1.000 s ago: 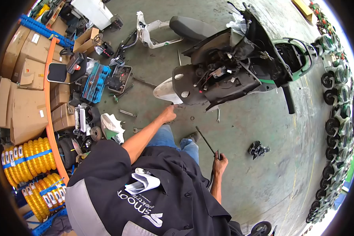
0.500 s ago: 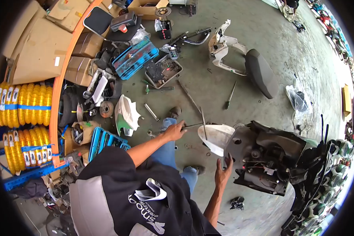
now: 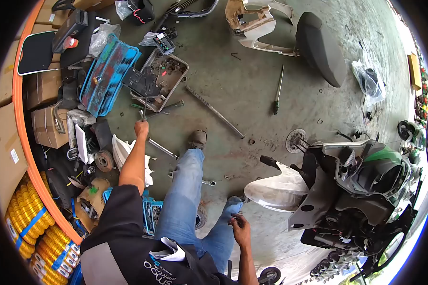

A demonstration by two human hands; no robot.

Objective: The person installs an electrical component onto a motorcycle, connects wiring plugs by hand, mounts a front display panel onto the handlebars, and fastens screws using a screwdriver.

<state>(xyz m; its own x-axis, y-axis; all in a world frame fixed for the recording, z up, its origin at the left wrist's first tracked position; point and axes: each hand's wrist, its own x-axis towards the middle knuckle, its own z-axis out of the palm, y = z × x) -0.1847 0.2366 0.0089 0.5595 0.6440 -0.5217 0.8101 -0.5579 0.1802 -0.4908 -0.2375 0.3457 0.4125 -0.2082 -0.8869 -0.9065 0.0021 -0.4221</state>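
At the far left, yellow coils (image 3: 28, 213) are sitting well apart from the left hand (image 3: 141, 128), down and to its left. The blue toolbox (image 3: 110, 71) is lying nearer, up and to the left of that hand, and a white fairing (image 3: 123, 154) is resting just below it, partly behind the forearm. The left hand is closing fully around the lower end of a thin metal tool (image 3: 144, 108); the shaft is projecting away from the body, beyond the fist, towards the near edge of the grey tray (image 3: 179, 81). Whether the tool is touching the tray, I cannot tell. A silver tube (image 3: 162, 148) is lying near the left grip, below and to its right, and a long bar (image 3: 215, 112) is stretching across the floor farther right. The right hand (image 3: 241, 230) is hovering beside the right knee, half open with its fingers (image 3: 238, 219) bending; whether it is pinching anything small, I cannot tell. The metal tool is lying well apart from this hand, up and to its left. A white fender (image 3: 278, 188) is jutting from the scooter (image 3: 375, 171), up and to the right of the right hand.
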